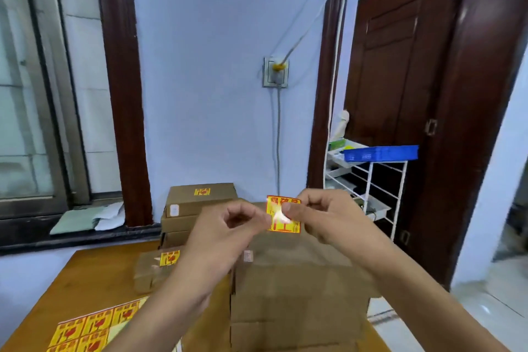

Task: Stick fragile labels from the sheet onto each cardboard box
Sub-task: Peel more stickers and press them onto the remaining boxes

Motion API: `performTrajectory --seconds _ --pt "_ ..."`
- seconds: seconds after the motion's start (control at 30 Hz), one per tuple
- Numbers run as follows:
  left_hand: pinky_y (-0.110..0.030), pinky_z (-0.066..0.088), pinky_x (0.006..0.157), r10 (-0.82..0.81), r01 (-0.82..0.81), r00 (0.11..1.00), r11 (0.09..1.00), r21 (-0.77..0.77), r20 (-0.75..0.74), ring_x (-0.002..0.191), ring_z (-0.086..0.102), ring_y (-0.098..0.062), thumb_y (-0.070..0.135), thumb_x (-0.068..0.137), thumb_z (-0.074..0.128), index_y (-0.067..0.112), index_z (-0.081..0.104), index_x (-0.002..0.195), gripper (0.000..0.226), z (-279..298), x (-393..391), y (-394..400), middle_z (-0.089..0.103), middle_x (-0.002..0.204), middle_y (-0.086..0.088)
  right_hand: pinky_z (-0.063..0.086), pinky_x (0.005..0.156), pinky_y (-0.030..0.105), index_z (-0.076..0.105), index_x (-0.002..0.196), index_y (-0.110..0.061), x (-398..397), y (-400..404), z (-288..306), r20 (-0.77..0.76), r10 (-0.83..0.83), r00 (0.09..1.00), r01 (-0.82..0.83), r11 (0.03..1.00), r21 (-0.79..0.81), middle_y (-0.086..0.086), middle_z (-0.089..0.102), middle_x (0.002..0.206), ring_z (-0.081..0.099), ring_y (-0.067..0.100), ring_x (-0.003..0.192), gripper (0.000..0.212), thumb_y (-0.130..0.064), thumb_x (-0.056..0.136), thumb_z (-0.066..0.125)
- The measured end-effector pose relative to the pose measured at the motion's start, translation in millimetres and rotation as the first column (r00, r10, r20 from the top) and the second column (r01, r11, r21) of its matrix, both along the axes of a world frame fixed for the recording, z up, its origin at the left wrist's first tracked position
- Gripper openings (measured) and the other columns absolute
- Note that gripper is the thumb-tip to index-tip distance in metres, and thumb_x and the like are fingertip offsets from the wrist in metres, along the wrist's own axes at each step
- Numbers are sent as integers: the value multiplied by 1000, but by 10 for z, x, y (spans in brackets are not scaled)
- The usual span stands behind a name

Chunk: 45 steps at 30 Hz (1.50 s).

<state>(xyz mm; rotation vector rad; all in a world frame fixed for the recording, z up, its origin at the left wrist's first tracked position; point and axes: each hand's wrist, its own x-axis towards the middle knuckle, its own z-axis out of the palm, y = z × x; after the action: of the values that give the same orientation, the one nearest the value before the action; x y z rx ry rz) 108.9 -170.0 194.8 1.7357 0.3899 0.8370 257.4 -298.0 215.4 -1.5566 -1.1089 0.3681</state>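
Head view: below my grip lies the wooden table [85, 271], and on it, right under my hands, the biggest cardboard box [297, 294], its top bare of any sticker. Beyond my grip a stack of boxes [197, 208] stands against the wall, the top one already labelled. Down and left of my grip sits a small box [155, 268] with a yellow sticker on it. Further down-left, at the table's near edge, is the label sheet [91, 326]. My right hand [323, 217] pinches a fragile label [283, 214] between thumb and forefinger — held up in the air. My left hand [225, 228] meets the label's left edge with curled fingertips — I cannot tell whether it truly grips.
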Motion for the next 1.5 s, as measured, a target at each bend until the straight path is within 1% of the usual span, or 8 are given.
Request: performTrajectory --seconds 0.2,0.47,0.7,0.87,0.97,1.1,1.2,1.5 --pt "-31 53 67 240 -164 962 889 428 -131 75 64 3 36 89 69 36 69 79 10 -228 479 134 70 81 24 37 54 21 70 72 -12 626 65 -52 131 -72 989 106 956 -273 1 53 58 43 11 54 30 -33 92 78" --pt "-34 52 74 268 -57 945 702 710 -189 90 57 1 45 97 54 45 54 105 9 -409 585 270 52 106 29 45 65 28 79 73 -24 811 269 -344 293 -104 950 209 911 -355 -13 66 61 56 1 62 26 -45 87 80" --pt "-21 40 71 191 63 951 646 761 -241 107 48 6 35 95 57 48 63 107 19 -429 615 321 53 112 29 39 61 27 70 64 -30 806 291 -367 459 -122 880 319 868 -380 -18 59 52 51 1 54 29 -51 82 77" --pt "-23 41 81 225 103 933 582 807 -282 116 45 4 33 92 54 43 66 101 19 -372 634 317 61 114 28 45 72 35 57 93 -33 674 246 -337 744 -124 656 495 815 -301 -15 64 89 61 12 90 31 -60 82 66" --pt "-24 36 92 190 168 929 549 819 -318 124 40 6 41 86 45 40 61 107 27 -395 612 338 60 121 29 41 93 34 56 122 -37 640 34 -384 900 -35 435 428 887 -172 -17 57 117 56 10 113 33 -58 98 47" --pt "-33 19 118 159 310 886 494 812 -436 147 15 4 63 95 30 42 45 130 43 -448 540 378 39 151 29 19 125 28 37 158 -40 581 -276 -528 832 212 513 257 887 -384 -21 36 162 25 -2 150 52 -50 110 19" --pt "-30 6 124 158 358 872 440 823 -463 151 -1 4 76 94 24 45 28 149 63 -468 480 374 15 162 30 -1 129 31 20 165 -37 551 -359 -558 865 241 439 312 862 -399 -20 1 173 -11 -1 157 55 -53 112 15" --pt "-23 -2 119 213 374 854 382 845 -475 151 2 3 87 85 32 43 15 157 86 -450 506 360 8 162 33 4 129 30 16 163 -47 568 -286 -496 784 219 581 360 794 -489 -33 13 167 3 -7 155 62 -63 104 8"
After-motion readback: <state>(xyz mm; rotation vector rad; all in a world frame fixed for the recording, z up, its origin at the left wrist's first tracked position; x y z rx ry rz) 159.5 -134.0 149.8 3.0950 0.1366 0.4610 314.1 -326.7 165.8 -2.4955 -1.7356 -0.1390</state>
